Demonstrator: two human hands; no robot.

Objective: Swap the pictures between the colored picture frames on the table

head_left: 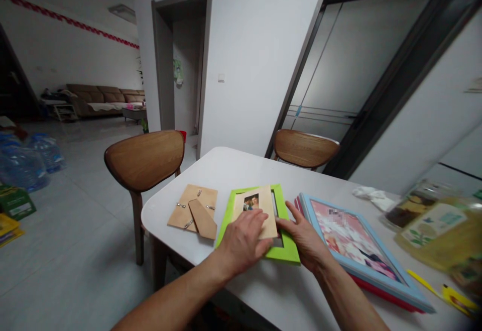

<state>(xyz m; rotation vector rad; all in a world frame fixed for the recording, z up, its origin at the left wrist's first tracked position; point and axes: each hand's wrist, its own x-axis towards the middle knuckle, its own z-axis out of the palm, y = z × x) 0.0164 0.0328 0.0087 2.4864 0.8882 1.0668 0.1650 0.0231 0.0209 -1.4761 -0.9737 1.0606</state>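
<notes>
A bright green picture frame [284,253] lies on the white table in front of me. Over its opening rests a beige card [268,200] with a small photo [251,202] on it, turned slightly against the frame. My left hand [243,238] covers the card's lower part, fingers together on top and thumb near its lower edge. My right hand [303,238] grips the frame's right side, thumb over the border and index finger stretched beyond it; its other fingers are hidden. Left of the frame is a brown backing board [178,215] with metal clips and a stand leg [203,220].
A light-blue framed picture [354,240] lies on a red-edged one at right. Beyond are a yellow craft knife [424,282], a crumpled tissue [371,194] and large jars [433,230]. Wooden chairs [145,160] stand by the table [241,162]; bottled water [22,165] is on the floor.
</notes>
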